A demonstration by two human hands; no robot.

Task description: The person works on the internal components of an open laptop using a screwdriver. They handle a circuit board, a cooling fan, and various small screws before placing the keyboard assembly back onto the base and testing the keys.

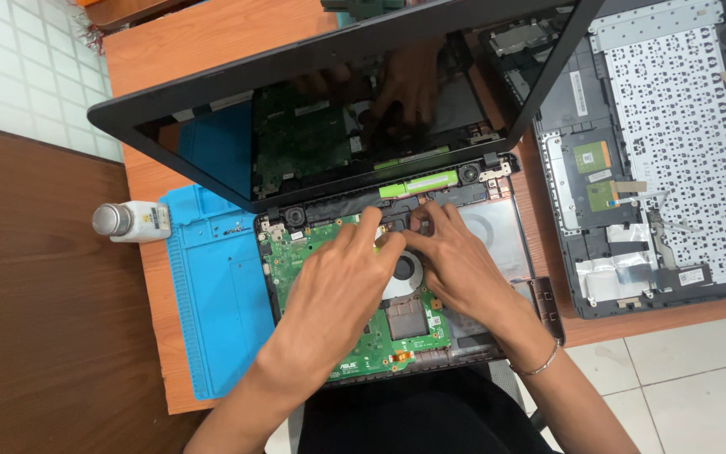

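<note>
From here I see both hands working inside an opened laptop base that sits on the orange-brown tabletop, just in front of the body. My left hand lies flat over the green motherboard, its fingers stretched toward the hinge edge, with the fingertips landing near the black strip at the back of the base. My right hand is beside it, touching it at the fingertips, and its fingers curl down onto the same spot — close to the round cooling fan, which is half covered by the two hands. As to the grip, neither hand is wrapped around anything that I can make out; both are pressing or pinching at something small under the fingertips, and I cannot tell whether that pinch has hold of a part. A thin bracelet circles the right wrist. The laptop's dark screen leans open above the hands and mirrors them. Left of the base lies a blue work mat, partly under it, and a small white bottle with a metal cap lies on its side at the mat's corner. To the right rests a detached keyboard panel, underside up.
</note>
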